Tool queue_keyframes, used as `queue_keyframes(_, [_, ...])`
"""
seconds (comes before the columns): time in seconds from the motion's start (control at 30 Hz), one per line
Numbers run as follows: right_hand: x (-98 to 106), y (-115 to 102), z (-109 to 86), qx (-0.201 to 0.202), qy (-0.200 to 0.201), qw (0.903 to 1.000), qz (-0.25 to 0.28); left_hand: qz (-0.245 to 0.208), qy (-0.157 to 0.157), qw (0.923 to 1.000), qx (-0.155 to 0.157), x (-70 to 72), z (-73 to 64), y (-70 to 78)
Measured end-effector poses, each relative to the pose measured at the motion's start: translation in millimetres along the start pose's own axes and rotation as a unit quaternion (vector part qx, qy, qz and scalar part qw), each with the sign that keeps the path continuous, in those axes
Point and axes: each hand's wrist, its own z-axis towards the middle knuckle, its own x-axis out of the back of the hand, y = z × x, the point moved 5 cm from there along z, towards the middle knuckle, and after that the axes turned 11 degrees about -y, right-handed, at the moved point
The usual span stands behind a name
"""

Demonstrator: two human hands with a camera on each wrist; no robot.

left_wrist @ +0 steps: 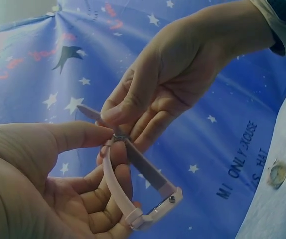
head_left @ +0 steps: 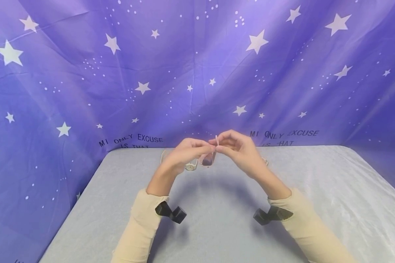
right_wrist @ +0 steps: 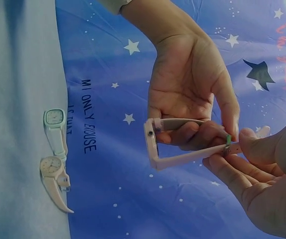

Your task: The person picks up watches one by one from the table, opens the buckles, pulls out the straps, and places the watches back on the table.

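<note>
A pink wristwatch [head_left: 208, 159] with a rectangular case hangs between my two hands, above the far part of the table. Its strap [left_wrist: 114, 185] forms a loop, with the case at the bottom. My left hand [head_left: 188, 152] pinches the strap beside the metal buckle [left_wrist: 118, 137] between thumb and forefinger. From the other side my right hand [head_left: 241, 150] pinches the free strap end, whose tip pokes out past the thumb. In the right wrist view the strap end passes through the buckle [right_wrist: 227, 149].
On the grey cloth-covered table [head_left: 210, 226] lie a pale green square watch [right_wrist: 55, 117] and a cream round watch [right_wrist: 51, 165], side by side. Another round watch [left_wrist: 277, 174] rests on the right, mostly behind my right wrist in the head view. A purple star-print curtain [head_left: 191, 65] hangs behind the table.
</note>
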Motion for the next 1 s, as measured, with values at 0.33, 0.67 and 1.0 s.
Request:
queue_keyframes(0.33, [-0.9,1.4,1.8,-0.001,0.0,0.9999,0.014,-0.03,0.015,0.9993,0.019,-2.3,2.6,-1.8])
queue_keyframes(0.67, [0.5,3.6,2.4,-0.004,-0.007,0.9974,0.071,-0.059,0.004,0.9982,0.008,-2.0,1.8,-0.6])
queue_keyframes(1.0, [-0.2,3.4,2.7,0.005,-0.002,0.994,0.109,-0.069,-0.017,0.9974,-0.014,-3.7,1.6,1.8])
